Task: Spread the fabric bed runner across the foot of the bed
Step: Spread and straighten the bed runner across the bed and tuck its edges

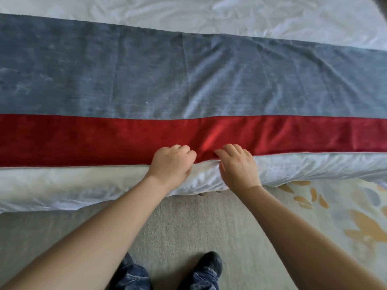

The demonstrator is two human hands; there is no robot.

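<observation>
The bed runner (129,80) lies across the bed from left to right, a wide grey-blue band with a red stripe along its near edge. It has creases and a lengthwise fold line near the middle and right. My left hand (170,164) and my right hand (236,166) sit side by side at the red stripe's near edge, at the centre of the bed's foot. Both have curled fingers pinching the runner's hem, which bunches slightly between them.
White bedding (251,15) lies rumpled beyond the runner, and a white duvet edge (62,185) hangs over the foot of the bed. Below is beige carpet (180,222) with a leaf-patterned rug (345,210) at right. My jeans and a dark shoe (209,262) stand close to the bed.
</observation>
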